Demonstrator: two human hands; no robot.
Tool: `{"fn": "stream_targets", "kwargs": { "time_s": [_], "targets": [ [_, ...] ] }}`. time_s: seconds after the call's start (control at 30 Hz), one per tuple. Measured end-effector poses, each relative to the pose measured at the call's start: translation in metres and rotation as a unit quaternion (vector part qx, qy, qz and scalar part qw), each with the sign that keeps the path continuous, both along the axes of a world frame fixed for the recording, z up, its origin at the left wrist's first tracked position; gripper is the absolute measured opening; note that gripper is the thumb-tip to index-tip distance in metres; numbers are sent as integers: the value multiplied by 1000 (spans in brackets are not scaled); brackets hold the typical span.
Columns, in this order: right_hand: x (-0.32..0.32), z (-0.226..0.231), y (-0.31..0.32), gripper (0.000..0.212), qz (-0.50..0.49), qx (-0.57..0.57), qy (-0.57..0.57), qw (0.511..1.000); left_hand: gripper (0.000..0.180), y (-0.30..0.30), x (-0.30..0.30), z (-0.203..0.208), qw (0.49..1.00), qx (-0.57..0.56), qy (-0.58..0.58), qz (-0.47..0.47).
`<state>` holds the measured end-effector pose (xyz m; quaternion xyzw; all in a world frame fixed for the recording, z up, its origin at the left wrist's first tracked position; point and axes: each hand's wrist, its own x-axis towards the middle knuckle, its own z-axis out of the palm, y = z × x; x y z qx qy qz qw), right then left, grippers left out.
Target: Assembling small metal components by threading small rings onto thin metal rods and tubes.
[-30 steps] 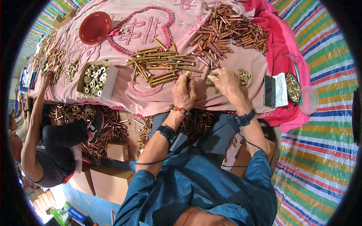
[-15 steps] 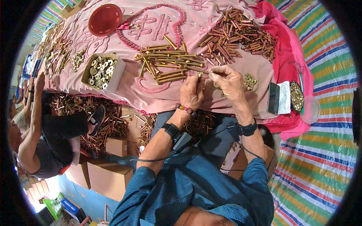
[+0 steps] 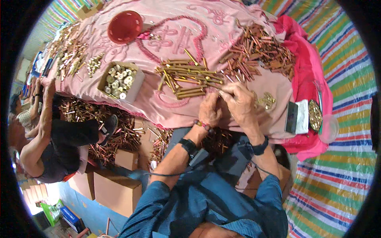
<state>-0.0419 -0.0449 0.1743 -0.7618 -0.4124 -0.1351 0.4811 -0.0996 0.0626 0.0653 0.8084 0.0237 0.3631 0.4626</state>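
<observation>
Long gold-coloured metal bolts (image 3: 186,77) are heaped near the upper centre of the frame, most laid roughly left to right, just above the left hand (image 3: 210,110) (the nearer one); beside it, the right hand (image 3: 240,102) is held. Both are curled; whether anything is gripped cannot be told.

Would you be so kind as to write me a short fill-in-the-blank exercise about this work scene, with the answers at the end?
1. In the picture, the golden bolts lie to the ____ of the open box.
2. That box holds many flat, ring-shaped metal ____.
3. The person's right hand is beside the left hand, whose wrist wears a beaded ____.
4. The round bowl on the pink cloth is ____ in colour.

Missing words: right; washers; bracelet; red.
</observation>
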Motion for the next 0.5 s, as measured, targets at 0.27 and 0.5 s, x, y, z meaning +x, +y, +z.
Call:
{"fn": "stream_targets", "kwargs": {
  "time_s": [0.27,0.5],
  "targets": [
    [-16,-5,-4,16,-69,-13,114,991,18,-8,1,-8,999,-38,7,-31],
    [-11,-1,0,21,-58,-47,94,993,20,-4,0,0,999,-32,-3,-25]
  ]
}}
